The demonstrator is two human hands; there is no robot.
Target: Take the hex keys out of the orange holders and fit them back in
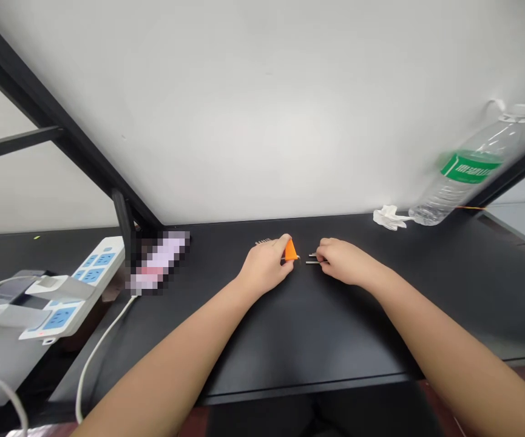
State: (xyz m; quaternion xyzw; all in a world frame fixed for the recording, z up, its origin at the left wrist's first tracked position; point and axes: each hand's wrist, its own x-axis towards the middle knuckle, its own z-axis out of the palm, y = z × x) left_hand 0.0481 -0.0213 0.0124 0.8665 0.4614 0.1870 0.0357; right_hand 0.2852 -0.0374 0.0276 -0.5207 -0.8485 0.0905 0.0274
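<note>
My left hand (pixel 266 265) rests on the black table (pixel 289 340) with its fingers curled round a small orange holder (pixel 291 250). A few thin metal tips stick out behind that hand at its upper left. My right hand (pixel 342 261) lies just to the right, fingers pinched on thin silver metal rods (pixel 313 259) that point toward the orange holder. The two hands are a few centimetres apart, close to the white wall.
A clear water bottle with a green label (pixel 467 173) stands at the back right, beside a crumpled white tissue (pixel 389 217). A white and blue power strip (pixel 73 285) with plugged adapters and white cables lies at the left, next to a blurred pinkish object (pixel 157 262).
</note>
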